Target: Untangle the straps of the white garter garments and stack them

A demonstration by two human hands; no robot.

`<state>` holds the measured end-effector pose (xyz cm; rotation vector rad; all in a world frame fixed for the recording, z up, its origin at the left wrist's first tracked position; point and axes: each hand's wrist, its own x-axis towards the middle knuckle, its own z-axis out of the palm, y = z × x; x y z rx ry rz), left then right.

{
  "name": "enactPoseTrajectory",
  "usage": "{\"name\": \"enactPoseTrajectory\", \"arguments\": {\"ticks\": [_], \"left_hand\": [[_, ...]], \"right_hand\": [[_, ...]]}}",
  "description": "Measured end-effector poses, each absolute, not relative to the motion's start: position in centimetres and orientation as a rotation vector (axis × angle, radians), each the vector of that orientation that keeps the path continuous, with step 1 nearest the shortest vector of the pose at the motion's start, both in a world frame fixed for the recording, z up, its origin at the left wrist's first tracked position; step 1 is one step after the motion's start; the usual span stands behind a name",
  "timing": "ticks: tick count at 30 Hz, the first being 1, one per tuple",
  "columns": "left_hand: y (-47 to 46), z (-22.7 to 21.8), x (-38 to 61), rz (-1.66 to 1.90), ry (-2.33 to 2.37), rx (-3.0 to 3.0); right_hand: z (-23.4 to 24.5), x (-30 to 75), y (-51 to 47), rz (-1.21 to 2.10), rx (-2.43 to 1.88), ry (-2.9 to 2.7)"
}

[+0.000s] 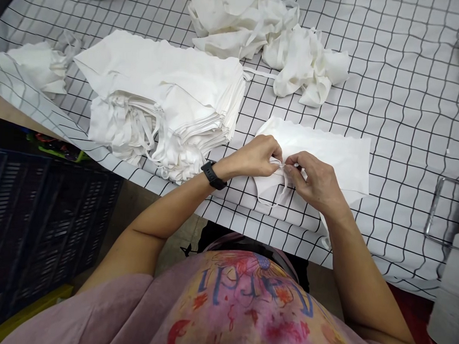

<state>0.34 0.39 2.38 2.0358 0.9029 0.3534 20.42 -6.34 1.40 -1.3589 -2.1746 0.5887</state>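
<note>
A white cloth piece point(328, 150) with a wavy top edge and narrow straps lies flat on the table. Over its left part, my left hand point(258, 155) and my right hand point(314, 182) meet, fingertips nearly touching. Both pinch a thin white strap point(283, 165) at what looks like a knot or loop; the fingers partly hide it. A loop of the strap hangs below the fingertips. Left of my hands lies a thick stack of similar white cloth pieces point(173, 64), their straps bunched along the near side.
Crumpled white cloth point(238, 22) is heaped at the back, with a smaller bundle point(41, 65) at far left. The table has a black-and-white grid cover point(401, 97). A clear plastic frame point(435, 209) sits at right. Dark blue crates point(43, 220) stand below the table's left edge.
</note>
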Motion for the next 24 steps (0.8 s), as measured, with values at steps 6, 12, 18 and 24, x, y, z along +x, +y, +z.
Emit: {"name": "enactPoseTrajectory", "arguments": {"ticks": [6,12,18,24], "left_hand": [[0.4,2.5,0.2,0.347,0.896,1.999],[0.3,2.5,0.1,0.361,0.912,1.957],[-0.2,2.2,0.3,0.439,0.881,1.975],[-0.3,2.0,0.1,0.493,0.881,1.997]], "right_hand": [[1.4,20.8,-6.2,0.628,-1.378,-2.214],[1.5,20.8,-6.2,0.653,-1.423,-2.258],[3.2,19.7,-6.5,0.508,-1.576,-2.537],[3.1,19.3,-7.1,0.474,-1.575,-2.382]]}}
